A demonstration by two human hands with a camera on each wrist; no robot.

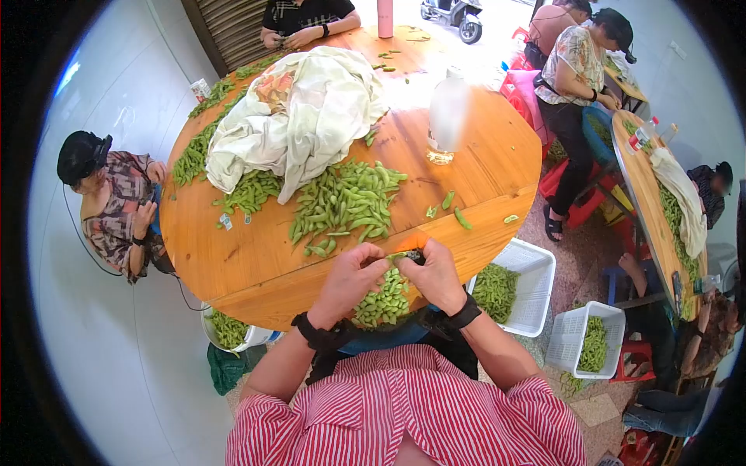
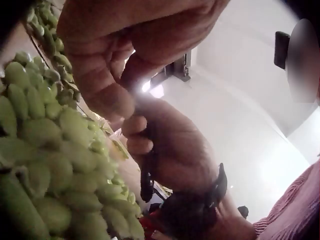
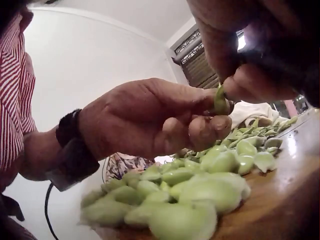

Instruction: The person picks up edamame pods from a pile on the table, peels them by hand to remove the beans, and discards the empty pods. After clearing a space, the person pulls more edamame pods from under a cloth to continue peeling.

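Note:
In the head view my left hand (image 1: 351, 281) and right hand (image 1: 440, 276) meet at the table's near edge. Between left thumb and fingers is pinched a green soybean pod (image 3: 220, 100), clearest in the right wrist view. My right hand's fingers curl round a slim black tool (image 2: 147, 172); its working end is hidden, so I cannot tell its kind. Both hands are over a heap of short, plump green pods (image 1: 385, 301), which fills the lower left of the left wrist view. Beyond them lies a larger pile of long soybean pods (image 1: 350, 200).
The round wooden table (image 1: 489, 147) carries a white cloth (image 1: 318, 105), a clear bottle (image 1: 447, 116) and a pink bottle (image 1: 385, 17). White baskets of pods (image 1: 536, 299) stand on the floor at right. People sit left (image 1: 116, 202) and across; others work at a second table (image 1: 645, 186).

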